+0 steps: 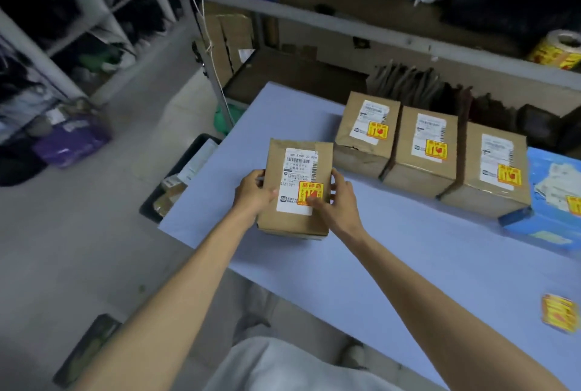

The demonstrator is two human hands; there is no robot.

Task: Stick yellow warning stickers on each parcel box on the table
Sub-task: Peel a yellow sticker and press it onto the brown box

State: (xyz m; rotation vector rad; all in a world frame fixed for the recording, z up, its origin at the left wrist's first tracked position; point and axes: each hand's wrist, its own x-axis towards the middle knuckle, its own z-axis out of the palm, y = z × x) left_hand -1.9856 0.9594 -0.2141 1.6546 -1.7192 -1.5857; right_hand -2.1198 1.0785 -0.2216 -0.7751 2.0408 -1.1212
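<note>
A brown parcel box stands near the left end of the pale blue table. It bears a white shipping label and a yellow warning sticker. My left hand grips the box's left side. My right hand holds its right side, with the thumb pressed on the sticker's lower edge. Behind it, three brown parcel boxes stand in a row, each with a yellow sticker on its label. A loose yellow sticker strip lies at the table's right edge.
A blue parcel with a yellow sticker sits at the far right. A sticker roll rests on the shelf behind. A black crate with items stands on the floor left of the table. Shelving lines the left side.
</note>
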